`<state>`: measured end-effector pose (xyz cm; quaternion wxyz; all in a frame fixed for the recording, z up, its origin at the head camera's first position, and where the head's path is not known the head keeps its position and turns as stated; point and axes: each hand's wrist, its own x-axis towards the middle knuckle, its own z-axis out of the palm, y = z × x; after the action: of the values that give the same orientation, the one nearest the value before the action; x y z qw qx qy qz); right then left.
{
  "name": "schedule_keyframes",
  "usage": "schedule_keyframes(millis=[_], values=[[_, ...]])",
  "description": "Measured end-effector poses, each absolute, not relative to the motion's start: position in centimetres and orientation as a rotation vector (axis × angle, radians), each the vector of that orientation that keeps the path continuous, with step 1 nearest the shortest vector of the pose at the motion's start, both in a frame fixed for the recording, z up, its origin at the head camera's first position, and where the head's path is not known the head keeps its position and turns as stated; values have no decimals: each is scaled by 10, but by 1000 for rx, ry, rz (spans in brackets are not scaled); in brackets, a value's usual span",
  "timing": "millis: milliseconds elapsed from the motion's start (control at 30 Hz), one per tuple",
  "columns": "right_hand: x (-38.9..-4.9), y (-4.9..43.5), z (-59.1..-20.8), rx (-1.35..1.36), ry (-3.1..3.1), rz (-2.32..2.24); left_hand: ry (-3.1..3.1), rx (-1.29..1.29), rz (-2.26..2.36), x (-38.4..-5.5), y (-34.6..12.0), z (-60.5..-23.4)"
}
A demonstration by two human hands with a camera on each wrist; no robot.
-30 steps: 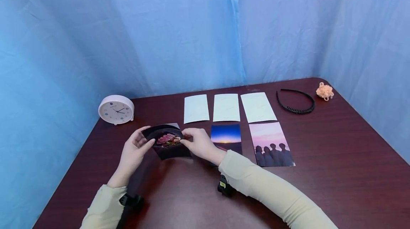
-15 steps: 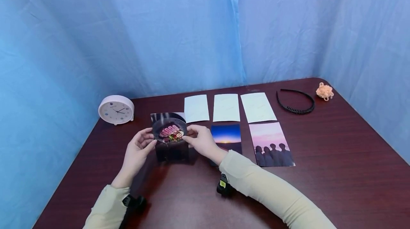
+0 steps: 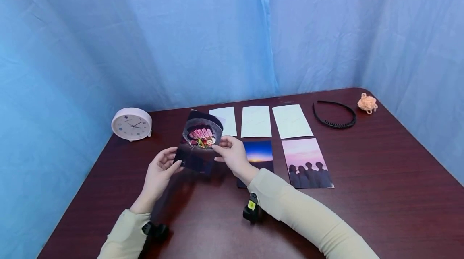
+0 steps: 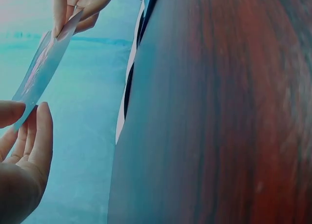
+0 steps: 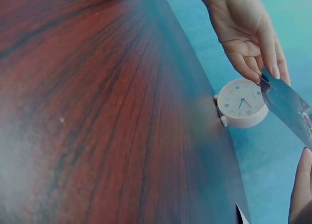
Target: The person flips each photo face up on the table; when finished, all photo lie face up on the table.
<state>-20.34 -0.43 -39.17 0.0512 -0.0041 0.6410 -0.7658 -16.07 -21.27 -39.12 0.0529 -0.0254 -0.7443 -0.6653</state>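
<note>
A dark photo [image 3: 201,134] of sliced meat in a pan is held above the table, tilted, by both hands. My left hand [image 3: 159,174] pinches its lower left corner between thumb and fingers. On its right edge my right hand [image 3: 235,156] grips with the thumb in front. The left wrist view shows the photo [image 4: 46,65] nearly edge-on, stretched between the two hands. Under and beside my right hand lies a sunset photo [image 3: 259,152], partly covered by that hand. Farther right a photo of silhouetted people [image 3: 307,164] lies flat.
Behind the hands lie white cards [image 3: 255,122] in a row, the left one partly hidden by the held photo. A round white clock [image 3: 131,124] stands at the table's left edge. A black headband [image 3: 337,125] and a peach-coloured yarn-like bundle [image 3: 367,103] are at the back right.
The held photo has risen and shifted right, turning from a low, flat pose to a steeper, tilted one. My left hand's grip is now at its lower corner.
</note>
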Motion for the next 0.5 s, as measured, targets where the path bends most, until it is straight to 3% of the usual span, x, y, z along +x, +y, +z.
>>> schedule_keyframes(millis=[500], values=[[-200, -1, -391, -31, 1918, -2340, -2182, -30, -2066, -166, -204, -395]])
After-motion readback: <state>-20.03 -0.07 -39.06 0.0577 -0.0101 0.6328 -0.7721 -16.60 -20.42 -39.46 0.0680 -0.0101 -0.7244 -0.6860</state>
